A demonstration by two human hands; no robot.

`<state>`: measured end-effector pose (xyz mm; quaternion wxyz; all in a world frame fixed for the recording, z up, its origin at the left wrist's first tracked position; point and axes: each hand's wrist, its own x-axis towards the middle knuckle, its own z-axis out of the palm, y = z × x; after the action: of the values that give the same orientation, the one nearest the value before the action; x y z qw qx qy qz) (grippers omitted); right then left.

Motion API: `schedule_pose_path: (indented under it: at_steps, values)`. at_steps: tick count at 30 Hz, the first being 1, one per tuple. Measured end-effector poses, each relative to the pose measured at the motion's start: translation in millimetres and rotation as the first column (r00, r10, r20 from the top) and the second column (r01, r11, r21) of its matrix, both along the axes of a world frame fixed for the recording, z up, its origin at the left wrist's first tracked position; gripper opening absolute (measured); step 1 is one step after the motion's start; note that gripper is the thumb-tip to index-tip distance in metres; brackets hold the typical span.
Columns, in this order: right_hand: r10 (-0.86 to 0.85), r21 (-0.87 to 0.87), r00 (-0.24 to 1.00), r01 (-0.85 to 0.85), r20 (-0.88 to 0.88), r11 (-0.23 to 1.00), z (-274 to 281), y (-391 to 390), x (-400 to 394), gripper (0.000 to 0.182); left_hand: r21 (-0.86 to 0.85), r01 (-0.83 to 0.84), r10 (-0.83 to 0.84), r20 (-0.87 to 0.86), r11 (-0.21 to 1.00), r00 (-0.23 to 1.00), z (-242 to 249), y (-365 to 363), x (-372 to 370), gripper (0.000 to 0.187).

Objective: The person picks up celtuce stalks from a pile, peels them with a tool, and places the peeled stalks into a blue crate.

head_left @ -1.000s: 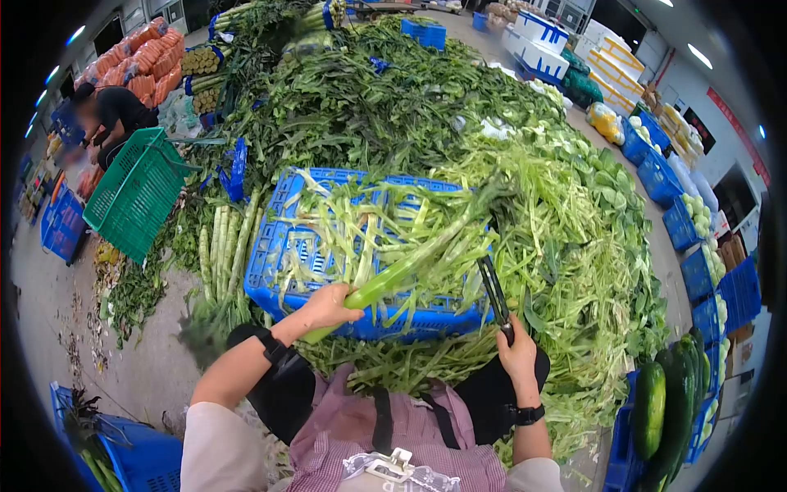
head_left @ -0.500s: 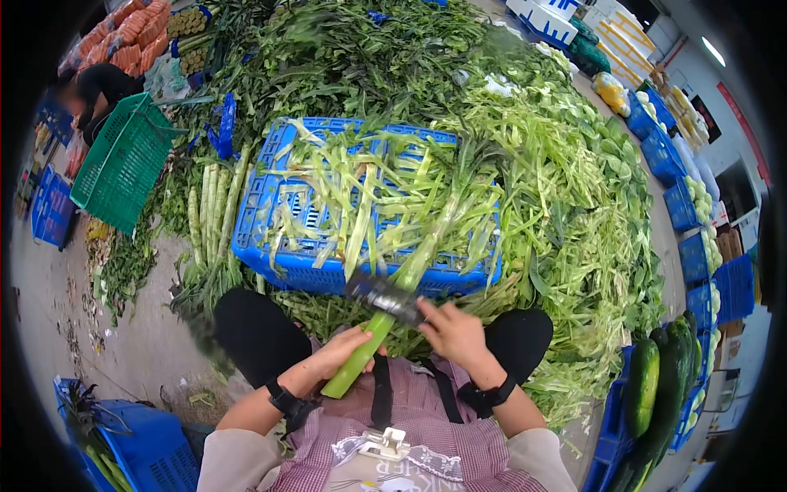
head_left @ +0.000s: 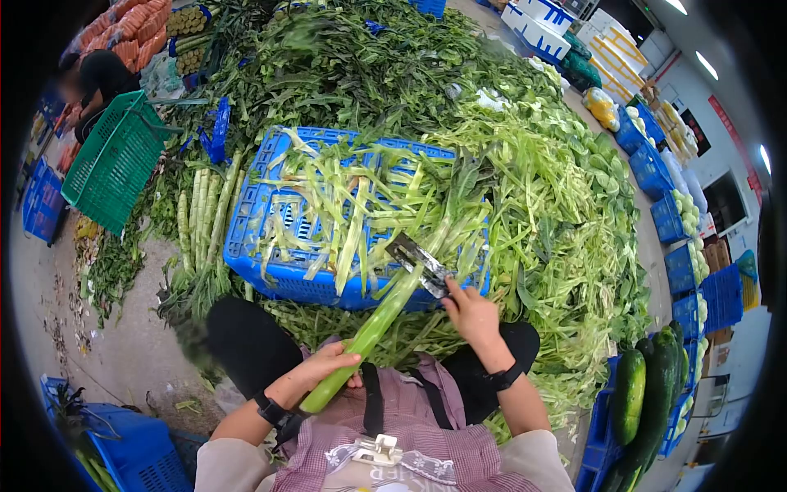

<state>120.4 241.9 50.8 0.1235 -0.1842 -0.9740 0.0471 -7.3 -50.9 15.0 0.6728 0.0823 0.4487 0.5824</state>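
My left hand [head_left: 332, 365] is wrapped round the lower end of a long green stalk [head_left: 373, 328], which slants up and right over the blue crate [head_left: 283, 275]. Its lower part is pale green and peeled, and leaves show at its far end. In my right hand [head_left: 473, 316] is a dark flat peeler [head_left: 418, 264], lying across the stalk above the crate's front part. Pale green peel strips [head_left: 354, 217] are strewn over the crate's slatted top.
Unpeeled stalks [head_left: 201, 213] lie left of the crate, near a green basket [head_left: 115, 164]. Peelings [head_left: 566, 262] heap up on the right, leaves [head_left: 352, 66] behind. Large green gourds [head_left: 630, 396] lie at lower right. Another person [head_left: 105, 78] crouches at upper left.
The peeler in my right hand has moved up along the stalk, away from my body, and tilted the other way. My left hand still holds the stalk's lower end. The whole view has shifted slightly.
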Motion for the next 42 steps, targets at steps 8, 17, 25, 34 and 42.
schedule_pose_path:
  at_steps: [8, 17, 25, 34, 42]
  values:
    - [-0.198, -0.001, 0.963, 0.201, -0.183, 0.980, 2, 57, -15, 0.037, 0.045, -0.037, 0.036, 0.026, 0.998, 0.999, -1, -10, 5, 0.048]
    - [0.184, 0.036, 0.983, -0.183, -0.009, 0.982, 13, -15, -18, 0.042, -0.056, -0.049, 0.048, -0.019, 0.997, 0.999, 1, 5, 9, 0.047]
    - [-0.166, -0.462, 0.986, 0.140, -0.017, 0.876, 10, 16, -14, 0.038, 0.016, -0.108, 0.108, -0.304, 0.994, 0.947, 9, 14, 15, 0.052]
    - [0.026, 0.039, 1.000, -0.025, -0.007, 0.999, 0, 23, -22, 0.042, -0.155, -0.095, 0.015, -0.451, 0.983, 0.893, 0, 14, 26, 0.061]
    - [0.035, -0.269, 0.998, -0.046, -0.044, 0.962, 3, -8, -6, 0.046, 0.018, -0.158, 0.148, -0.465, 0.987, 0.873, -14, 13, 29, 0.043]
